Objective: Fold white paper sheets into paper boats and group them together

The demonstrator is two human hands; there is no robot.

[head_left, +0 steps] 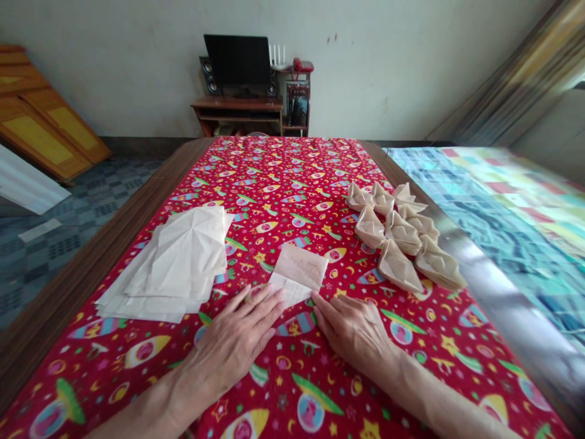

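Our bare left hand [231,344] and right hand [354,332] lay flat on red rocket-print cloth [292,177], fingers open, left fingertips touching a pale folded paper sheet [297,274] between them

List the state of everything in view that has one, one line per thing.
Left hand, flat on the cloth, fingertips on the sheet's edge
Right hand, flat on the cloth, fingertips at the sheet's corner
Folded paper sheet, creased, lying flat
Paper stack, loosely piled, top sheet creased
Origami paper boats, eight, folded, clustered
Red printed tablecloth, spread flat
Computer monitor, screen dark
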